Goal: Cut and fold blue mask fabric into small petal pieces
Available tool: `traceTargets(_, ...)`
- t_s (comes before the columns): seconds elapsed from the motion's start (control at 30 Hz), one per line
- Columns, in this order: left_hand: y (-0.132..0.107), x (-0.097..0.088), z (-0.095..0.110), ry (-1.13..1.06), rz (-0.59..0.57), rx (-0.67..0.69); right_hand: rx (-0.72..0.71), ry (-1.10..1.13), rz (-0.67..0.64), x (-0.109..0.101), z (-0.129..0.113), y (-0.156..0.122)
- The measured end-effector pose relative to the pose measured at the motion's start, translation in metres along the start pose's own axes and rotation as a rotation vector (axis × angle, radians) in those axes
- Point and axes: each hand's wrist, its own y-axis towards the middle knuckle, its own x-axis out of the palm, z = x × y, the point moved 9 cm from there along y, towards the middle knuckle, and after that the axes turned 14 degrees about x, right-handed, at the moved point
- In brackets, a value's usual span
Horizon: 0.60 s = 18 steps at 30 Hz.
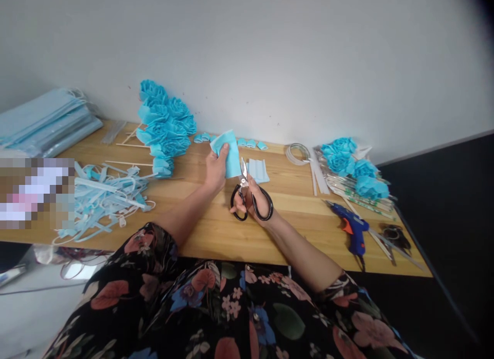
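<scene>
My left hand (216, 167) pinches a folded piece of light blue mask fabric (232, 155) above the middle of the table. Just to its right, my right hand (254, 197) holds scissors (244, 174) with black loop handles, fingers through the loops. The blades point up and away from me, close beside the fabric's lower right edge; I cannot tell whether they touch it. Behind the scissors, a pale pleated piece of fabric (258, 170) lies on the wood. Small folded blue pieces (250, 143) sit in a row near the wall, partly hidden by the held fabric.
Blue fabric roses (165, 122) on sticks stand left, beside a heap of cut strips (111, 194) and stacked masks (42, 117). Rightward are a tape roll (297, 154), more blue roses (339, 158) and a blue glue gun (353, 227). The wall (254, 55) bounds the wooden table (193, 220).
</scene>
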Motion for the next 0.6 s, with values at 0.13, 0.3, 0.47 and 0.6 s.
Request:
traceTargets(0.13, -0.001, 0.001, 0.001, 0.015, -0.006, -0.007, -0.004, 0.009, -0.008, 0.001, -0.001, 0.0)
traceTargets(0.3, -0.009, 0.01, 0.003, -0.003, -0.084, -0.007, -0.029, 0.035, 0.029, 0.0, -0.009, -0.002)
traceTargets(0.47, -0.014, 0.014, -0.001, -0.02, -0.125, -0.017, -0.059, 0.058, 0.072, -0.005, -0.013, -0.002)
traceTargets(0.6, -0.016, 0.014, -0.006, -0.045, -0.085, -0.052, -0.116, 0.083, 0.088, -0.006, -0.015, -0.001)
